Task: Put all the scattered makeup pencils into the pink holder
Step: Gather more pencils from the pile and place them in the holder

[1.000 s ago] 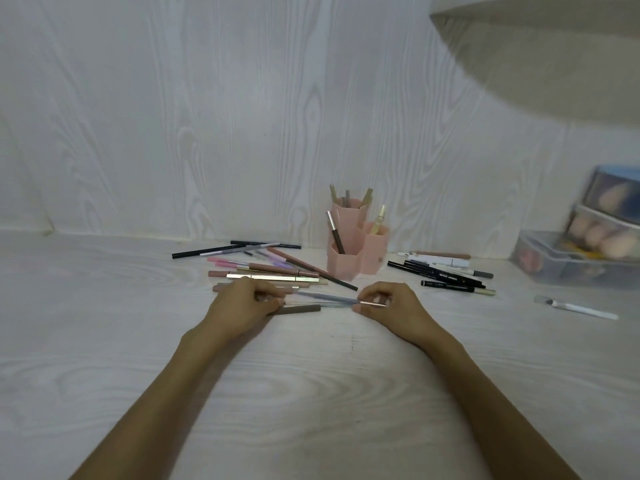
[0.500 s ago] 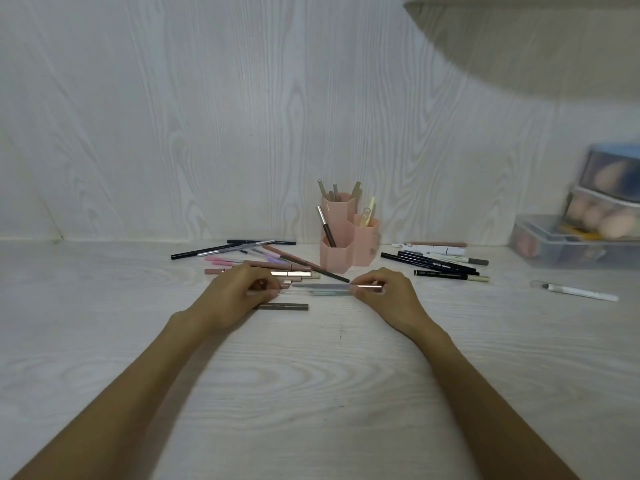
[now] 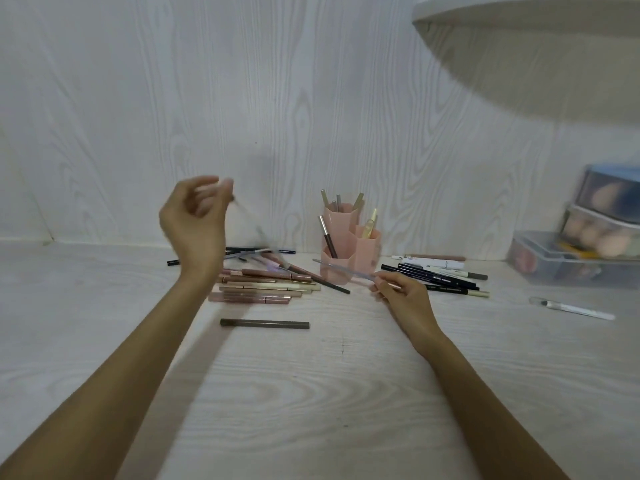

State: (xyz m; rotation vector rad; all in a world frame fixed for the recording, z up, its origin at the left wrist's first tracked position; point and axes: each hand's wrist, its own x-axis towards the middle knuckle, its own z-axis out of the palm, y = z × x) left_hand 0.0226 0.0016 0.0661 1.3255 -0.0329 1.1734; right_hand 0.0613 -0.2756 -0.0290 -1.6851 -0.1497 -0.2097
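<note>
The pink holder (image 3: 346, 268) stands at the back of the table with several pencils upright in its cells. My left hand (image 3: 194, 220) is raised above the table and pinches a blurred thin pencil (image 3: 258, 233) that slants down to the right. My right hand (image 3: 403, 292) sits low in front of the holder and pinches a pale translucent pencil (image 3: 341, 268) that points up-left across the holder's base. A heap of pink and gold pencils (image 3: 266, 289) lies left of the holder. A dark brown pencil (image 3: 265, 323) lies alone nearer me. Black pencils (image 3: 433, 278) lie right of the holder.
Clear plastic boxes with makeup sponges (image 3: 588, 244) are stacked at the far right. A white pen with a clear cap (image 3: 571, 308) lies in front of them. A white rounded shelf (image 3: 536, 46) hangs overhead at the upper right. A wood-grain wall rises behind the table.
My two hands, held together over one pencil, have parted. My left hand rose fast up and left with a pencil. My right hand shifted right, keeping the pale pencil.
</note>
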